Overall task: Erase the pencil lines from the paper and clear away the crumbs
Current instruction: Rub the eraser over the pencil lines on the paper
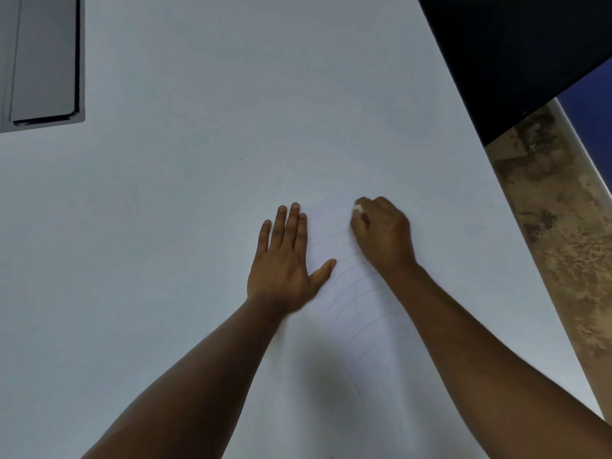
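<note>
A white sheet of paper (357, 313) lies on the pale table, marked with faint curved pencil lines (356, 286) between my forearms. My left hand (284, 260) lies flat with straight fingers, pressing the paper's left part down. My right hand (381, 233) is curled over the paper's upper part and pinches a small white eraser (358, 208), which peeks out at the fingertips against the sheet. The paper's edges are hard to tell from the table. No crumbs show up.
The pale table (165, 210) spreads wide to the left and far side. A grey flat device (43, 61) lies at the far left corner. A dark panel (513, 54) overhangs the far right. The table's right edge (543, 276) borders a mottled brown floor (569, 243).
</note>
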Motion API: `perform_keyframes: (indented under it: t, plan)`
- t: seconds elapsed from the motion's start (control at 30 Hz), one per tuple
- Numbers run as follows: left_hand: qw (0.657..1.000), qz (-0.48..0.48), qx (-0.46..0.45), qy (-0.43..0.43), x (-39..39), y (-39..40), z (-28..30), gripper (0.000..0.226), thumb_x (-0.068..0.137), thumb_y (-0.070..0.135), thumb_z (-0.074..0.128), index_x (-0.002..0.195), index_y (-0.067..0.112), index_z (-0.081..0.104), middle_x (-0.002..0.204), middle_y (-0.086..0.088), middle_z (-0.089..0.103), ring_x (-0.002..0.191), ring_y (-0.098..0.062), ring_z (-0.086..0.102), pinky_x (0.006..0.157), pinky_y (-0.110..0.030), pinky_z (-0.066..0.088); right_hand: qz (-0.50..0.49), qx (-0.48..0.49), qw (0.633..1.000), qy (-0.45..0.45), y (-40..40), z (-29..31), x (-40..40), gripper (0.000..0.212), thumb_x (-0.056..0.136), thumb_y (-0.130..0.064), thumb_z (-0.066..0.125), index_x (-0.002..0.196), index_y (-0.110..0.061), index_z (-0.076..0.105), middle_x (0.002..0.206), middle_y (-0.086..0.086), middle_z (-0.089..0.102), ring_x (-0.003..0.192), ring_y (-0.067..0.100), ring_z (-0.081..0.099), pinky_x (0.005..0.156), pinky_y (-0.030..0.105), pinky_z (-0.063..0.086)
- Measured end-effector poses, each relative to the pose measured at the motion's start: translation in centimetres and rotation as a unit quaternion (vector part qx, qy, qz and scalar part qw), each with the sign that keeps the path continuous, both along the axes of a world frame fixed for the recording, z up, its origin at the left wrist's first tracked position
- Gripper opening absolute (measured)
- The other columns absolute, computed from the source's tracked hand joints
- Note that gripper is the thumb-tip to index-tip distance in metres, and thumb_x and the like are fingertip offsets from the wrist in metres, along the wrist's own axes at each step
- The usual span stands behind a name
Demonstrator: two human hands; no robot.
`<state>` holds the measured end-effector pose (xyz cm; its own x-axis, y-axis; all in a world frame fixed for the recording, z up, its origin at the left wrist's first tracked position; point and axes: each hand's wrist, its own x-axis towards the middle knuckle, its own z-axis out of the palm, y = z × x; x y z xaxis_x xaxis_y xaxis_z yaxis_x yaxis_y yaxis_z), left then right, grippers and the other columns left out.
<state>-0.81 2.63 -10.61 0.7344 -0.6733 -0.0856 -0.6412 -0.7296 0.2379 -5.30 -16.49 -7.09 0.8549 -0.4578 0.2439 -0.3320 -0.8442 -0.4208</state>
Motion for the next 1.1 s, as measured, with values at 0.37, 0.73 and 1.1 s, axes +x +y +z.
perform_keyframes:
  t: [0.37, 0.73, 1.1]
  plan:
    - [1.0, 0.003, 0.003, -0.001, 0.0, -0.1, 0.2, 0.094, 0.1, 0.073, 0.024, 0.164, 0.008, 0.002, 0.173, -0.007, -0.006, 0.159, -0.022, -0.013, 0.129, -0.046, -0.001, -0.035, -0.032, 0.999, 0.021, -3.8, 0.0, -0.5, 0.007, 0.085, 0.0, 0.063, 0.083, -0.003, 0.069, 0.07, 0.011, 0.055, 0.059, 0.024, 0.053, 0.056, 0.021, 0.031]
    - [1.0, 0.002, 0.006, 0.001, -0.1, -0.1, 0.2, 0.094, 0.1, 0.073, 0.024, 0.164, 0.008, 0.003, 0.173, -0.007, -0.007, 0.159, -0.022, -0.014, 0.129, -0.045, -0.001, 0.038, -0.038, 0.996, 0.074, -1.5, -0.7, -0.6, 0.013, 0.093, -0.007, 0.055, 0.096, -0.003, 0.068, 0.083, 0.013, 0.061, 0.071, 0.028, 0.059, 0.06, 0.031, 0.046]
    - [1.0, -0.006, 0.014, -0.004, 0.0, -0.1, 0.2, 0.093, 0.1, 0.072, 0.023, 0.164, 0.008, 0.003, 0.173, -0.009, -0.006, 0.159, -0.024, -0.012, 0.129, -0.048, 0.002, 0.103, 0.039, 0.994, -0.015, 2.9, -0.7, 0.7, 0.03, 0.091, -0.021, 0.047, 0.099, -0.008, 0.073, 0.081, 0.008, 0.062, 0.07, 0.022, 0.061, 0.063, 0.029, 0.049]
